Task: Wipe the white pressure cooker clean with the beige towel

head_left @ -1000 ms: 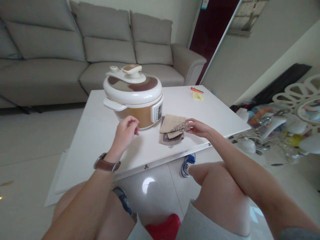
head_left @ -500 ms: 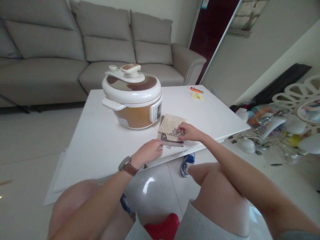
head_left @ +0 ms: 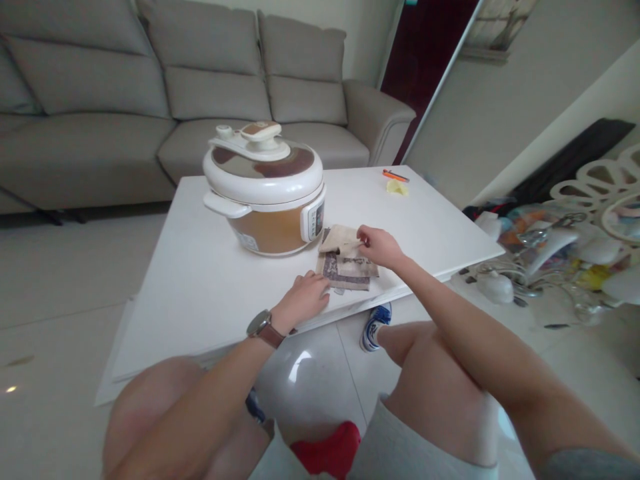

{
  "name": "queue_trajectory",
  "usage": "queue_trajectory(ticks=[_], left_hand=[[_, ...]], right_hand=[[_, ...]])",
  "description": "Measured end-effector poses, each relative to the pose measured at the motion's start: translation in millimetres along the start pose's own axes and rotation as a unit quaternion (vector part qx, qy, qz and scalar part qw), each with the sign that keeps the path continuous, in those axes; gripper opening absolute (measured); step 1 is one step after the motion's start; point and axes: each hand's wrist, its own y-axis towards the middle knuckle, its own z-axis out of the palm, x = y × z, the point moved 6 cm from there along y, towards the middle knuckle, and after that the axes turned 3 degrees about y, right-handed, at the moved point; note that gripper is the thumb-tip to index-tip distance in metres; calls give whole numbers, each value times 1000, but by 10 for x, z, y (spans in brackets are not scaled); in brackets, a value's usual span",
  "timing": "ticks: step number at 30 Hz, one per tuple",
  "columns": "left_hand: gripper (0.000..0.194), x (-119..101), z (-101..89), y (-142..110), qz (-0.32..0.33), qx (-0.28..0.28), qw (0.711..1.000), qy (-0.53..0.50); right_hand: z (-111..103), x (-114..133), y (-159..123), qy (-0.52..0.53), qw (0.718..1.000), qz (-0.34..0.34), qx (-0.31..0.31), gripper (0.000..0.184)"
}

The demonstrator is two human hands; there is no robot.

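A folded beige-and-brown cloth (head_left: 350,281) lies near the front edge of the white table (head_left: 210,300). My right hand (head_left: 381,247) pinches the cloth's top layer at its right side, and that layer is raised and creased. At the cloth's near left corner, my left hand (head_left: 306,295) rests with its fingers stretched out, touching the corner. A brown-strapped watch is on that wrist. Just beyond the cloth to the left stands a white-and-gold electric pressure cooker (head_left: 270,230), lid on, its control panel facing right.
An orange-and-black pen-like object (head_left: 395,176) and a yellow scrap (head_left: 397,189) lie at the table's far right. Behind the table is a grey sofa (head_left: 215,97). Lamp parts (head_left: 550,257) and bags clutter the floor at right. Something red (head_left: 330,450) is below, between my legs.
My left hand has come from beside the cooker to the cloth's near left corner. My right hand has shifted left and lifted the top layer away from me.
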Motion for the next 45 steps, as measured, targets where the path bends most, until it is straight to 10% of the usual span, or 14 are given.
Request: queue_trajectory(ticks=[13, 33, 45], left_hand=[[22, -25, 405, 610, 26, -113, 992, 43], [26, 386, -2, 501, 38, -91, 995, 22], [28, 293, 90, 407, 62, -71, 995, -19]], right_hand=[[-62, -45, 31, 75, 994, 44, -66, 27], [-70, -51, 16, 82, 994, 49, -50, 28], [-147, 122, -32, 124, 990, -18, -57, 32]])
